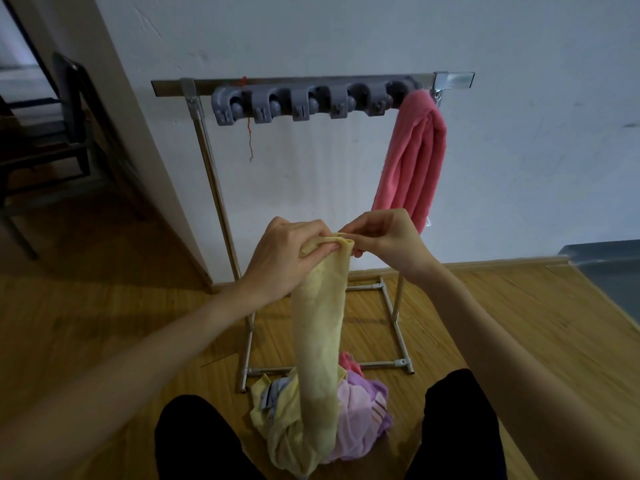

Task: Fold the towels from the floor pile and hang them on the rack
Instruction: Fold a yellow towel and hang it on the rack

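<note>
A pale yellow towel point(318, 327) hangs in a long strip from both my hands down to the floor pile point(353, 414). My left hand point(284, 254) grips its top edge, and my right hand point(381, 237) pinches the same edge right beside it. The pile holds pink, purple and yellow cloths between my knees. Behind stands a metal rack point(294, 84) with a row of grey clips point(304, 103). A folded pink towel point(414, 157) hangs from the rightmost clip.
The rack's base frame point(394, 317) lies on the wooden floor just past the pile. A white wall stands behind the rack. A dark chair point(65, 133) is at the far left, beyond a wall corner. A grey mat edge point(609, 271) shows at the right.
</note>
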Motion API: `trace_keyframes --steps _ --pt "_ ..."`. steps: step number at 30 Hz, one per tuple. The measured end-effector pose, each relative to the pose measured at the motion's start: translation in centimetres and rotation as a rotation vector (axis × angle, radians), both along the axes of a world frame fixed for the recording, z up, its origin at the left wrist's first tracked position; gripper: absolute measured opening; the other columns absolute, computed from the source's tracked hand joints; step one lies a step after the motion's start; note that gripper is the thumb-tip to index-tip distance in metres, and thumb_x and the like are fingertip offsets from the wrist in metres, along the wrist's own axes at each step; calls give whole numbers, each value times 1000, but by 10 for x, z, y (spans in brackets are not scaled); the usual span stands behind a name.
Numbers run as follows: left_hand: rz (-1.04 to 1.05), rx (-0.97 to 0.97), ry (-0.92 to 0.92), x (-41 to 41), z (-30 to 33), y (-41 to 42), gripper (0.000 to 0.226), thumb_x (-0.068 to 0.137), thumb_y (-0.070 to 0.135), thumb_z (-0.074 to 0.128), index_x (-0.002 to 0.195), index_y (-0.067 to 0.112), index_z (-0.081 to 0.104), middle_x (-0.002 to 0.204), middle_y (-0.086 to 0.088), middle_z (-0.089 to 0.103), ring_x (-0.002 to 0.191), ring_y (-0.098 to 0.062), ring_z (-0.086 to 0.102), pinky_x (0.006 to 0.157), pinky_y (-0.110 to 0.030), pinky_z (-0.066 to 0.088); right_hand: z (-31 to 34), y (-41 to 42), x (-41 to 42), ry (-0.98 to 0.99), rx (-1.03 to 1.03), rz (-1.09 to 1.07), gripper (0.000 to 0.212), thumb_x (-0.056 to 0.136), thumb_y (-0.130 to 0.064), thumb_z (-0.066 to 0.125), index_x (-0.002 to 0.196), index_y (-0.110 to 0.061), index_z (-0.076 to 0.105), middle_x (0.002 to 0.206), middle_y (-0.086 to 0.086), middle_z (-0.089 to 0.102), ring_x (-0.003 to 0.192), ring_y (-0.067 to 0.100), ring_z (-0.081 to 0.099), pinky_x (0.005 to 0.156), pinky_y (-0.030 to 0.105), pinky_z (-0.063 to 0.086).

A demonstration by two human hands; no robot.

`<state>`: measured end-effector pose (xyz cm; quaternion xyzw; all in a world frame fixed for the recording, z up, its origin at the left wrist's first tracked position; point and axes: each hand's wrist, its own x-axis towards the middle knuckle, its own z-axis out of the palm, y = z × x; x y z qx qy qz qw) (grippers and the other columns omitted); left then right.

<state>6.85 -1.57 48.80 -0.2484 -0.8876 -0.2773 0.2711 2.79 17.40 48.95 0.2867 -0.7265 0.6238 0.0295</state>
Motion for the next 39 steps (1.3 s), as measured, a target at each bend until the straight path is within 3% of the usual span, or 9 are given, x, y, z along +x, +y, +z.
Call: trace_keyframes --steps 10,15,21,25,27,29,31,35,39 --pt "112 37 17 -8 11 11 16 88 35 64 88 19 67 68 11 58 64 -13 57 71 -32 49 7 7 3 -28 -5 20 19 85 -5 67 103 0 70 91 12 73 81 16 65 68 22 50" --pt "77 -6 69 -12 26 15 25 87 39 64 88 15 70 67 5 64 58 -11 56 74 -38 50 15 11 1 47 7 -54 19 85 10 61 103 10 66 61 -17 66 57 -6 60 55 7 43" --pt "66 -348 275 0 41 4 20 90 24 63 100 8 69 85 -3 72 69 -18 62 74 -29 39 18 0 -9 257 112 -230 18 85 12 55 96 4 67 81 -9 65 70 -4 62 65 12 49" --pt "59 -248 268 6 37 -5 24 87 20 67 108 7 64 97 -6 69 85 -19 62 79 -29 45 18 -14 -7 203 72 -215 25 84 15 49 93 -1 65 81 -3 64 60 -7 58 56 8 42" --pt "117 -128 262 5 25 -13 41 82 26 72 116 7 58 110 -9 60 96 -18 55 84 -27 47 18 -17 -7 169 45 -199 26 84 14 49 91 -4 66 82 -2 65 65 -4 59 59 11 44" --pt "165 31 150 6 3 -23 69 73 34 80 127 7 47 121 -10 50 104 -13 49 89 -20 44 17 -18 -6 127 20 -190 24 85 13 51 91 -4 66 82 -1 65 62 -5 58 57 10 43" --pt "176 182 -111 6 -27 -30 80 66 35 83 131 12 42 124 -3 48 106 -6 48 89 -19 44 15 -20 -3 68 -16 -201 20 87 10 52 91 -3 67 81 0 64 55 -6 55 53 9 41" --pt "-25 373 -728 1 -91 -41 41 70 17 82 107 21 66 103 7 69 95 -6 65 89 -35 54 11 -24 -1 -119 -139 -191 13 89 4 56 92 -3 67 79 -1 64 61 4 57 60 27 52" --pt "-32 399 -887 -5 -136 -33 27 70 12 81 95 18 71 94 4 73 88 -9 69 84 -29 56 11 -26 1 -248 -233 -159 11 90 3 56 94 1 66 75 3 63 70 17 58 64 33 54"
